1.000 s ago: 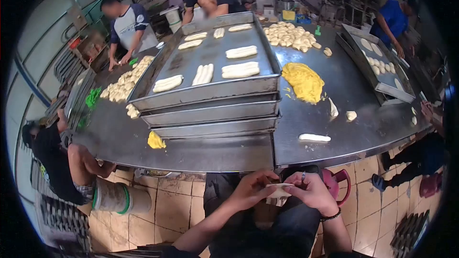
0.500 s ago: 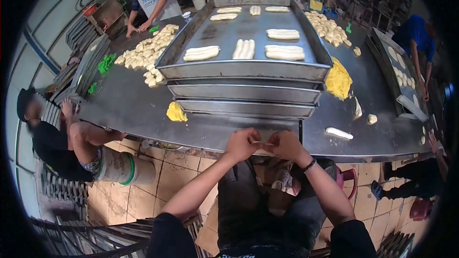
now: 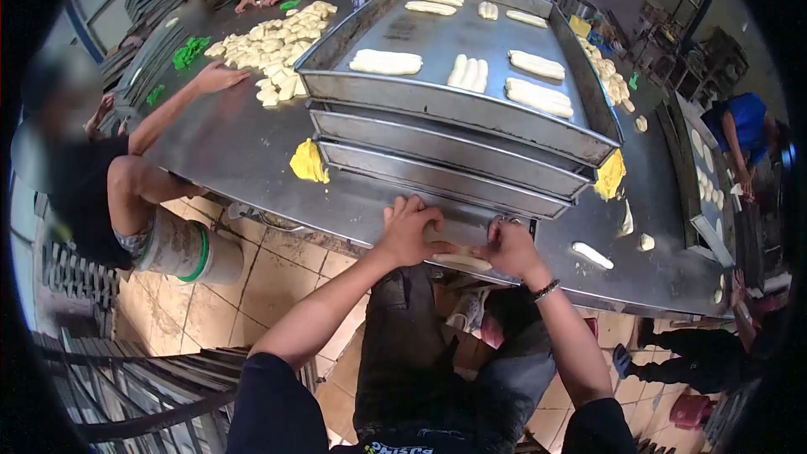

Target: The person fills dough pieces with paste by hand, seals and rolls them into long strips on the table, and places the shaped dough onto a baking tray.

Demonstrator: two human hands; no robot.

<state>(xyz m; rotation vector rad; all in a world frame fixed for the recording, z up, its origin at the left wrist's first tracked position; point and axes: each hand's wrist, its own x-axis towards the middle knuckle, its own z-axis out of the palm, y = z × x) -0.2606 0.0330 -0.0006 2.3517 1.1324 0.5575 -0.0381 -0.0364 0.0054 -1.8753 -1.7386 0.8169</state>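
A pale strip of dough (image 3: 462,261) lies at the front edge of the metal table (image 3: 244,176), between my hands. My left hand (image 3: 409,231) rests on the table with its fingers spread, and its thumb touches the dough from the left. My right hand (image 3: 513,248) has curled fingers and pinches the dough's right side. Just behind my hands stands a stack of metal trays (image 3: 454,147). Rolled dough strips (image 3: 385,61) sit in the top tray, some of them side by side in groups.
Cut dough pieces (image 3: 273,46) are heaped at the back left, near green lumps (image 3: 192,52). Yellow paste (image 3: 308,162) lies left of the stack, and a single dough roll (image 3: 593,255) to the right. Another person's arm (image 3: 181,109) reaches over the left side; others work around the table.
My left fingers have spread out onto the table and my hands have moved slightly apart around the dough. The left co-worker has leaned in and reached toward the dough heap. My view has tilted.
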